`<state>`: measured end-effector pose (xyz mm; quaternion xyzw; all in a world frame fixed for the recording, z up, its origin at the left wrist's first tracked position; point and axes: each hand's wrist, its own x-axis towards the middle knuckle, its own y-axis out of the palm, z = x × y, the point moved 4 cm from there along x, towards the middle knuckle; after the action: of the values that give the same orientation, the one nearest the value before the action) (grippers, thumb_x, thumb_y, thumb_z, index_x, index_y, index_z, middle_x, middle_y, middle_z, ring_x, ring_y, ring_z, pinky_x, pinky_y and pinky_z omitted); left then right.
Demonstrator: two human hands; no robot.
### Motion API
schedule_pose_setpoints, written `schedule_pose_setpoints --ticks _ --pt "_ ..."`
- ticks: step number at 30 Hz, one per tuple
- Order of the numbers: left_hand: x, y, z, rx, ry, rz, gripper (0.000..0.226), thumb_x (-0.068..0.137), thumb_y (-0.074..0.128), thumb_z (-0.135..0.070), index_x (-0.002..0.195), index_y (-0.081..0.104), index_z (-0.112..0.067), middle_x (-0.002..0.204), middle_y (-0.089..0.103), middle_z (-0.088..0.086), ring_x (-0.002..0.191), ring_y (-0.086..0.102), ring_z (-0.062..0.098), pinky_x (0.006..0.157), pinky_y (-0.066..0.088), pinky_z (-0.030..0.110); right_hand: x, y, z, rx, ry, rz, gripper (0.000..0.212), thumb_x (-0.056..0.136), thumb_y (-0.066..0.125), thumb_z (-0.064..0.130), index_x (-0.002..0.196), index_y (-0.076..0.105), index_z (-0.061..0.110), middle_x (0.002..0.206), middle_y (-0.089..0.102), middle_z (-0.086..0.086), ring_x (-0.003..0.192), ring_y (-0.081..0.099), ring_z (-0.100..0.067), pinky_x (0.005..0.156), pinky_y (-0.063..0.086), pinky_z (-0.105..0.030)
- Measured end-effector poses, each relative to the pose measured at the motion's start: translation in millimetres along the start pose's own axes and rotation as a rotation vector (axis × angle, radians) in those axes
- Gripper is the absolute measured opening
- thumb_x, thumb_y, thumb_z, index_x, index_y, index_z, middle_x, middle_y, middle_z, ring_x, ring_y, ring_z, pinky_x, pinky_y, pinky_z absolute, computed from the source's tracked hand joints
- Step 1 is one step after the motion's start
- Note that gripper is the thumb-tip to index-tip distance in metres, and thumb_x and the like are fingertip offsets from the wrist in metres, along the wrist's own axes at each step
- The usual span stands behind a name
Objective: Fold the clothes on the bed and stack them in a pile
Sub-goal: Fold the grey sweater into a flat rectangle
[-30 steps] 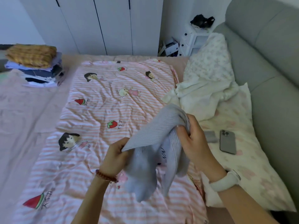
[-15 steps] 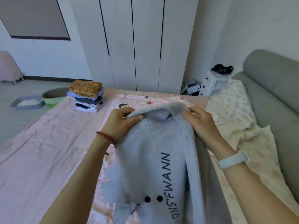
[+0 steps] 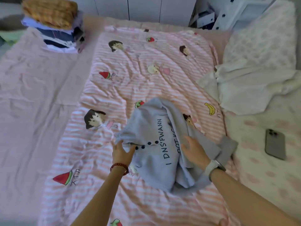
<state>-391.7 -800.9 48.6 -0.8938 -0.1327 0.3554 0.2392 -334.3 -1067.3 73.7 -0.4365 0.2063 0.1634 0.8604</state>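
A grey knit sweater (image 3: 156, 144) with black lettering and small black buttons lies crumpled on the pink striped cartoon quilt (image 3: 130, 75), one sleeve (image 3: 226, 147) trailing to the right. My left hand (image 3: 121, 152) is at the sweater's left edge by the buttons, fingers spread, holding nothing. My right hand (image 3: 193, 150) rests flat on the sweater's right half with straight fingers. A pile of folded clothes (image 3: 52, 25), topped by a yellow checked piece, stands at the bed's far left corner.
A loose white garment (image 3: 244, 88) lies bunched at the right of the quilt beside a floral pillow (image 3: 260, 38). A phone (image 3: 275, 144) rests on the floral bedding at the right. White wardrobe doors and a small cabinet (image 3: 228, 12) stand beyond the bed.
The sweater was held up by its collar in both hands. Now it lies on the quilt, and both hands have let go and spread over it.
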Motion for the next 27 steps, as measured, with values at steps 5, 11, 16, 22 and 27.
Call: schedule_pose_setpoints --ticks 5,11,16,22,27 --pt "-6.0 43.9 78.7 -0.318 -0.448 0.009 0.068 0.084 0.066 -0.032 0.136 0.036 0.000 0.126 0.052 0.023 0.116 0.050 0.035 0.098 0.039 0.043 -1.7 49.0 -31.9 -0.175 0.098 -0.042 0.060 0.091 0.052 0.038 0.142 0.027 0.019 0.141 0.036 -0.010 0.125 0.036 -0.032 0.100 0.035 -0.043" --pt "0.9 77.2 69.7 -0.430 -0.397 -0.062 0.030 0.085 0.065 -0.024 0.071 0.043 -0.010 0.069 0.048 0.003 0.065 0.048 0.019 0.056 0.042 0.021 55.0 56.9 1.1 -0.351 -0.158 -0.079 0.060 0.094 0.045 0.037 0.145 0.024 0.015 0.151 0.024 -0.008 0.136 0.025 -0.027 0.110 0.025 -0.044" --pt "7.8 80.4 58.0 -0.473 -0.267 -0.205 0.014 0.090 0.056 -0.014 0.086 0.044 -0.009 0.078 0.049 -0.006 0.071 0.048 0.010 0.051 0.037 0.004 151.8 70.1 72.7 -0.717 -0.606 0.134 0.060 0.099 0.037 0.032 0.149 0.010 0.013 0.158 0.003 -0.004 0.145 0.001 -0.020 0.116 0.007 -0.047" --pt "2.3 75.5 56.3 -0.602 -0.147 -0.181 0.015 0.092 0.054 -0.013 0.095 0.043 -0.023 0.096 0.053 -0.005 0.077 0.055 -0.011 0.063 0.046 0.008 214.2 103.8 139.4 -1.041 -0.843 0.366 0.077 0.090 0.046 0.031 0.148 -0.003 0.016 0.145 0.036 -0.014 0.140 0.021 -0.028 0.114 0.006 -0.054" --pt "-8.8 55.1 60.2 -0.533 -0.051 -0.182 0.029 0.081 0.066 -0.015 0.098 0.042 -0.019 0.091 0.056 0.003 0.080 0.057 0.018 0.070 0.049 0.026 200.5 96.1 138.3 -1.031 -0.801 0.440 0.021 0.089 0.047 0.031 0.092 0.052 0.011 0.081 0.059 -0.007 0.077 0.056 -0.029 0.071 0.047 -0.037"
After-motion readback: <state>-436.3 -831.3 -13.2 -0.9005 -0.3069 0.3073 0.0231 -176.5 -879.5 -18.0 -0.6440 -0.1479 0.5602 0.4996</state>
